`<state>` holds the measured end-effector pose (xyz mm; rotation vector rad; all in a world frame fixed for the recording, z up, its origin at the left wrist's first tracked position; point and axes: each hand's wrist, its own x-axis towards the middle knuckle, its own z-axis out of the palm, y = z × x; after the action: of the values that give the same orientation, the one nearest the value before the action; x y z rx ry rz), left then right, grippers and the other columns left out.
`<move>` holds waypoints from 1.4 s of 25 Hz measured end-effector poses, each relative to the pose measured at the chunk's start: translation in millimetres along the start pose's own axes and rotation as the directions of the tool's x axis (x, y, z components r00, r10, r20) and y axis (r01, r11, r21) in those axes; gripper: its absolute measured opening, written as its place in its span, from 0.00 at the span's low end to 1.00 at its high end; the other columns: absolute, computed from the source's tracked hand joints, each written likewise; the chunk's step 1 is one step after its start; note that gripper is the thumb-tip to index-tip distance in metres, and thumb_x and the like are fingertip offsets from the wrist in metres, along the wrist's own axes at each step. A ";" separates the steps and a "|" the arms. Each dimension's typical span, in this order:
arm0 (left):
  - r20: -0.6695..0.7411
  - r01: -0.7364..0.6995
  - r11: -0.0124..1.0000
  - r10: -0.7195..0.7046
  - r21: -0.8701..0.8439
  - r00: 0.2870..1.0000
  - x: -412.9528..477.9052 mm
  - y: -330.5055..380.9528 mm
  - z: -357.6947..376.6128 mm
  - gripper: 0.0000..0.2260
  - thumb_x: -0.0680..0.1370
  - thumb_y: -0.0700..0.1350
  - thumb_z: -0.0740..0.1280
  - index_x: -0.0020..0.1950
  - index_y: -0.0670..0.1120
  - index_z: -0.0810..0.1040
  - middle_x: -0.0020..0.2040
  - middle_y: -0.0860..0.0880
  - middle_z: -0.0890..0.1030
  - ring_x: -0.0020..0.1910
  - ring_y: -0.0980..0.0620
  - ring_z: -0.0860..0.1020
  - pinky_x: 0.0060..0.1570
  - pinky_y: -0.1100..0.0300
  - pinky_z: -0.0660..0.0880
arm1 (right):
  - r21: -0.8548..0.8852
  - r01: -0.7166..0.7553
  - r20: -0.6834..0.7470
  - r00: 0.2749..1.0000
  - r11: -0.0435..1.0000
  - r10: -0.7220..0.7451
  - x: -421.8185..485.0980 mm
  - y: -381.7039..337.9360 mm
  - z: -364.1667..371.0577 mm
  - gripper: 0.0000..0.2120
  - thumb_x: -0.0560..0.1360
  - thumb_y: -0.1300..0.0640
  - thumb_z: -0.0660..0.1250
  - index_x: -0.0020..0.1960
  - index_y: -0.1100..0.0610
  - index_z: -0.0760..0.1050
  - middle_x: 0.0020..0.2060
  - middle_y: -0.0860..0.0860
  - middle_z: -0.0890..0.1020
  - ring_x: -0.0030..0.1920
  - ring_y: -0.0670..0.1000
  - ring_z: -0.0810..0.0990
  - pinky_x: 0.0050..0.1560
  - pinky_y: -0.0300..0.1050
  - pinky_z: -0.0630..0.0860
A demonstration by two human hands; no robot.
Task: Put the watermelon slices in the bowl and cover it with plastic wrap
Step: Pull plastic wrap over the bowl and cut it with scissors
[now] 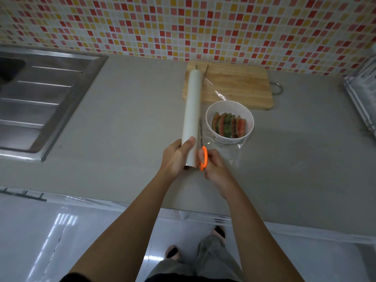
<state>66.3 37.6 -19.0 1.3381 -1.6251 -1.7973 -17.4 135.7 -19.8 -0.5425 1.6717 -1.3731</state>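
Observation:
A white bowl [230,121] on the grey counter holds several watermelon slices [228,125] standing side by side. A clear sheet of plastic wrap [236,151] stretches from the long white roll [191,112] over and past the bowl. My left hand [175,157] grips the near end of the roll, which points away from me toward the cutting board. My right hand [215,167] holds orange-handled scissors [203,159]; their thin blades run along the right side of the roll, at the sheet's edge.
A wooden cutting board [238,86] lies behind the bowl against the tiled wall. A steel sink and drainboard [40,98] fill the left of the counter. A wire rack [362,92] stands at the right edge. The counter's front edge runs just below my hands.

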 end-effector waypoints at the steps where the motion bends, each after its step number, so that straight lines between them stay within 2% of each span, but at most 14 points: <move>1: 0.001 0.003 1.000 -0.003 -0.004 1.000 0.3 -0.6 -0.2 0.23 0.71 0.59 0.65 0.47 0.38 0.79 0.45 0.39 0.82 0.44 0.42 0.80 0.45 0.46 0.78 | 0.004 -0.004 0.003 1.000 1.000 0.004 4.0 -1.9 0.0 0.10 0.76 0.46 0.61 0.44 0.52 0.68 0.36 0.46 0.75 0.28 0.31 0.74 0.28 0.25 0.68; 5: 0.011 0.015 0.999 -0.015 -0.038 1.000 0.7 -3.9 -1.9 0.22 0.69 0.60 0.65 0.45 0.41 0.80 0.45 0.39 0.83 0.44 0.41 0.81 0.44 0.47 0.77 | -0.045 0.002 0.004 1.000 0.999 -0.001 15.8 -5.8 0.5 0.10 0.77 0.46 0.60 0.42 0.51 0.67 0.34 0.47 0.74 0.27 0.33 0.72 0.28 0.25 0.67; 11: 0.020 0.015 0.999 -0.015 -0.028 1.000 5.6 -5.2 -5.9 0.24 0.69 0.60 0.65 0.47 0.39 0.80 0.47 0.38 0.83 0.44 0.44 0.80 0.48 0.46 0.77 | -0.064 -0.003 0.013 1.000 0.998 0.004 28.7 -10.4 3.8 0.12 0.77 0.45 0.59 0.41 0.53 0.68 0.33 0.47 0.73 0.28 0.34 0.72 0.30 0.26 0.67; 14: 0.021 0.005 1.000 -0.005 -0.023 1.000 7.6 -5.7 -8.2 0.24 0.69 0.60 0.65 0.48 0.39 0.81 0.49 0.37 0.83 0.45 0.44 0.80 0.51 0.45 0.76 | -0.106 -0.016 0.002 1.000 0.994 0.016 36.3 -12.4 3.4 0.12 0.77 0.44 0.59 0.42 0.52 0.66 0.34 0.46 0.72 0.32 0.38 0.71 0.35 0.32 0.66; 17: 0.023 0.000 1.000 0.001 -0.016 1.000 13.1 -4.1 -10.5 0.24 0.69 0.60 0.64 0.48 0.39 0.81 0.49 0.37 0.83 0.50 0.39 0.80 0.53 0.44 0.75 | -0.114 -0.022 -0.007 1.000 0.993 0.021 44.3 -17.0 4.6 0.12 0.77 0.44 0.59 0.41 0.51 0.68 0.33 0.46 0.72 0.31 0.38 0.70 0.35 0.33 0.65; 20: 0.043 -0.002 1.000 0.002 -0.016 0.999 15.9 -5.7 -12.2 0.24 0.69 0.60 0.65 0.49 0.39 0.81 0.50 0.37 0.83 0.52 0.38 0.80 0.54 0.43 0.75 | -0.115 -0.031 -0.030 0.999 0.993 0.028 50.5 -23.3 5.3 0.13 0.76 0.43 0.59 0.42 0.52 0.69 0.34 0.47 0.73 0.34 0.41 0.72 0.38 0.37 0.66; 23: 0.048 -0.009 1.000 0.009 0.000 0.999 16.9 -9.7 -14.6 0.23 0.69 0.60 0.64 0.49 0.41 0.81 0.49 0.39 0.83 0.50 0.40 0.80 0.52 0.45 0.75 | -0.137 -0.029 -0.037 0.999 0.990 0.024 56.1 -25.2 7.6 0.13 0.76 0.42 0.58 0.43 0.52 0.68 0.34 0.47 0.75 0.36 0.42 0.72 0.39 0.38 0.66; 25: 0.067 -0.022 1.000 0.022 -0.012 0.997 19.7 -10.2 -18.8 0.20 0.69 0.59 0.64 0.50 0.45 0.82 0.48 0.44 0.84 0.48 0.45 0.81 0.52 0.48 0.75 | -0.115 -0.044 -0.048 0.998 0.992 0.039 59.6 -25.8 10.4 0.13 0.76 0.43 0.59 0.44 0.52 0.69 0.35 0.47 0.75 0.38 0.42 0.73 0.40 0.38 0.67; 26: 0.091 -0.040 0.999 0.041 -0.015 0.995 20.9 -10.3 -21.4 0.19 0.70 0.58 0.65 0.53 0.47 0.82 0.50 0.47 0.84 0.50 0.49 0.80 0.52 0.52 0.75 | -0.106 -0.050 -0.052 0.998 0.993 0.045 61.0 -26.6 11.6 0.13 0.76 0.43 0.59 0.45 0.52 0.69 0.36 0.47 0.75 0.38 0.42 0.73 0.41 0.38 0.68; 29: 0.174 -0.086 0.996 0.081 0.024 0.981 24.9 -12.8 -28.3 0.17 0.77 0.52 0.64 0.66 0.51 0.74 0.58 0.52 0.80 0.56 0.56 0.78 0.54 0.62 0.72 | -0.108 -0.046 -0.052 0.998 0.993 0.040 62.9 -26.5 13.3 0.12 0.77 0.44 0.59 0.46 0.52 0.69 0.36 0.47 0.75 0.39 0.42 0.73 0.42 0.38 0.68; 32: 0.242 -0.055 0.998 0.044 0.039 0.969 28.1 -10.1 -30.2 0.15 0.80 0.46 0.62 0.66 0.49 0.68 0.61 0.49 0.77 0.53 0.60 0.77 0.46 0.69 0.72 | -0.099 -0.017 -0.059 0.998 0.995 0.011 62.8 -25.7 15.4 0.10 0.77 0.47 0.59 0.43 0.53 0.69 0.34 0.48 0.74 0.35 0.43 0.71 0.39 0.36 0.66; 33: 0.274 -0.037 0.999 0.034 0.006 0.961 29.5 -7.3 -30.1 0.17 0.79 0.44 0.62 0.68 0.48 0.66 0.64 0.47 0.75 0.54 0.59 0.76 0.48 0.69 0.72 | -0.096 -0.009 -0.062 0.998 0.995 0.003 62.9 -26.1 16.1 0.10 0.77 0.48 0.59 0.42 0.52 0.68 0.33 0.48 0.73 0.34 0.43 0.71 0.38 0.36 0.66; 35: 0.337 -0.018 0.998 0.035 -0.054 0.941 33.3 -2.9 -29.8 0.27 0.78 0.42 0.62 0.76 0.48 0.56 0.71 0.50 0.67 0.63 0.56 0.72 0.58 0.64 0.69 | -0.098 -0.008 -0.064 0.998 0.995 0.001 63.6 -26.3 16.3 0.10 0.78 0.49 0.59 0.39 0.51 0.68 0.33 0.48 0.73 0.34 0.43 0.71 0.38 0.36 0.66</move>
<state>75.7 -4.5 -31.3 1.0202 -1.7403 -2.1276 -41.7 69.3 -17.6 -0.5563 1.7983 -1.3220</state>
